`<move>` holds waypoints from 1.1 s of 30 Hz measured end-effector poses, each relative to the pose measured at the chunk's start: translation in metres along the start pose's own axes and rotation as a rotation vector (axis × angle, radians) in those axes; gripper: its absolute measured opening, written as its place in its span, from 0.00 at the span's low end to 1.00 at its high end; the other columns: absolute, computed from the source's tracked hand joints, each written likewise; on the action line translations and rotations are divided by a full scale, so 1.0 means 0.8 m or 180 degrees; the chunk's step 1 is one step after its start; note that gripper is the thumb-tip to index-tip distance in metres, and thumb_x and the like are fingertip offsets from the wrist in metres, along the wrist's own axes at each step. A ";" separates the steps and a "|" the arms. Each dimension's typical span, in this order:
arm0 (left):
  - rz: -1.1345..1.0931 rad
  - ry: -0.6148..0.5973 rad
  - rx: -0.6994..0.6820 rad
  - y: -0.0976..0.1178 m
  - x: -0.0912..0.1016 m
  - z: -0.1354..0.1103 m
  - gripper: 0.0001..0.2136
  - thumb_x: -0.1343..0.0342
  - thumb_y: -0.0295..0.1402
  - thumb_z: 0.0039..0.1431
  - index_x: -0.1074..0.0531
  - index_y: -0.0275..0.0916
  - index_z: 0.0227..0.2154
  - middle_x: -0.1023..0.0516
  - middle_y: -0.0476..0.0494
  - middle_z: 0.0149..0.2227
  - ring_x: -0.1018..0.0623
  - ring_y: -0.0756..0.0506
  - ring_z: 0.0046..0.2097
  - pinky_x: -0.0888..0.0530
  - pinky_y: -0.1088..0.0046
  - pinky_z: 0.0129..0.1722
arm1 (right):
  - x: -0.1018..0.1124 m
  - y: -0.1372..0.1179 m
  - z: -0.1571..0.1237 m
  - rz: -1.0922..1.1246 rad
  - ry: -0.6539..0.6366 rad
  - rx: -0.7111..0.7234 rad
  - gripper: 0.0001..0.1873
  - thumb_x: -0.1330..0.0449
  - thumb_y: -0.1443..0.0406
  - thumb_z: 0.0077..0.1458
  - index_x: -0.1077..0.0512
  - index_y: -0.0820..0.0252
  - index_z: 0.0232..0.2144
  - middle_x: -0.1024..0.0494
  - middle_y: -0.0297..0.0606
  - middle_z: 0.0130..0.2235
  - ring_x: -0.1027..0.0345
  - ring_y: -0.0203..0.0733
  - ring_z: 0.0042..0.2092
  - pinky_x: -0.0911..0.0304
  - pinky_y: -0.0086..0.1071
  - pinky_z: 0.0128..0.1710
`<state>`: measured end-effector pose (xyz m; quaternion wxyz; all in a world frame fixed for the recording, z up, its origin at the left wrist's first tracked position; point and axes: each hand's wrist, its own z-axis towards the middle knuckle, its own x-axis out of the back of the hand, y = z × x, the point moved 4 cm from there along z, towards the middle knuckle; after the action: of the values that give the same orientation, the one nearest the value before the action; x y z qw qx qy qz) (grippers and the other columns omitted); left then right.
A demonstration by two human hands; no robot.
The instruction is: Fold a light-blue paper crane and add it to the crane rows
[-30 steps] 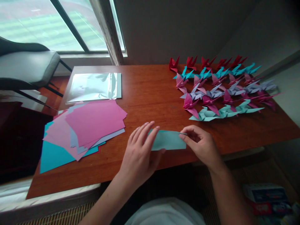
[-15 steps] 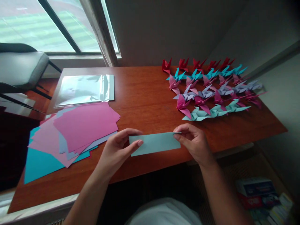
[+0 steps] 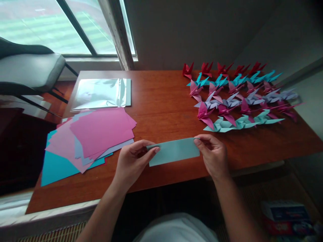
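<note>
A pale teal sheet of paper (image 3: 174,151), folded into a long rectangle, is held just above the near edge of the wooden table (image 3: 164,101). My left hand (image 3: 132,161) pinches its left end between thumb and fingers. My right hand (image 3: 213,154) pinches its right end near the top corner. Rows of folded paper cranes (image 3: 237,94) in red, turquoise, pink, lilac and pale teal lie on the table's right side, beyond my right hand.
A loose stack of pink, lilac and turquoise paper sheets (image 3: 93,137) lies at the left. Behind it sits a clear plastic sleeve (image 3: 101,94). A grey chair (image 3: 27,70) stands by the window. Boxes (image 3: 287,215) lie on the floor at the lower right.
My left hand went from lying flat on the folded paper to pinching its left end. The paper now hangs lifted between both hands.
</note>
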<state>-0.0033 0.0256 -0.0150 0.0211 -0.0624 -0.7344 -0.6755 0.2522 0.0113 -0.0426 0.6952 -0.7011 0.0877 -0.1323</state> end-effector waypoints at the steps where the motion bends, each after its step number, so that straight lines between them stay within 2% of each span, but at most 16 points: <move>1: 0.0006 0.0057 -0.0015 0.000 0.001 0.000 0.04 0.31 0.31 0.52 0.19 0.37 0.28 0.24 0.51 0.22 0.31 0.56 0.22 0.36 0.84 0.20 | 0.001 0.001 -0.001 -0.0017 0.0011 0.0008 0.09 0.29 0.57 0.51 0.20 0.54 0.33 0.17 0.34 0.32 0.24 0.39 0.34 0.29 0.31 0.34; 6: -0.0160 0.0196 0.0039 0.003 0.002 0.002 0.05 0.31 0.32 0.52 0.19 0.37 0.27 0.22 0.49 0.24 0.27 0.54 0.25 0.31 0.84 0.23 | 0.003 0.001 -0.002 -0.0039 0.0075 0.0053 0.09 0.28 0.57 0.51 0.19 0.54 0.33 0.17 0.34 0.32 0.24 0.39 0.34 0.29 0.32 0.35; 17: -0.0219 0.0174 0.0112 0.002 0.002 -0.002 0.04 0.31 0.32 0.53 0.18 0.38 0.28 0.21 0.50 0.24 0.28 0.55 0.24 0.33 0.84 0.23 | 0.006 0.006 -0.004 0.0042 0.0178 0.0031 0.08 0.27 0.60 0.50 0.19 0.53 0.34 0.16 0.33 0.33 0.24 0.37 0.34 0.30 0.30 0.35; 27: -0.0165 0.0240 0.0148 0.003 0.002 -0.001 0.06 0.30 0.34 0.51 0.18 0.37 0.28 0.21 0.49 0.24 0.27 0.52 0.24 0.32 0.81 0.22 | 0.005 -0.001 -0.005 -0.0180 0.0215 0.0052 0.10 0.27 0.58 0.50 0.19 0.54 0.33 0.16 0.36 0.33 0.22 0.41 0.34 0.27 0.34 0.35; 33: -0.0181 0.0286 0.0161 0.004 0.002 -0.001 0.06 0.29 0.34 0.49 0.18 0.37 0.28 0.23 0.49 0.23 0.28 0.53 0.24 0.32 0.80 0.22 | 0.005 0.001 -0.004 -0.0187 0.0194 0.0080 0.10 0.27 0.58 0.49 0.19 0.53 0.33 0.16 0.35 0.34 0.22 0.41 0.35 0.28 0.33 0.35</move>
<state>-0.0044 0.0249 -0.0118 0.0365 -0.0106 -0.7511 -0.6591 0.2548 0.0071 -0.0431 0.6968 -0.6902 0.0864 -0.1750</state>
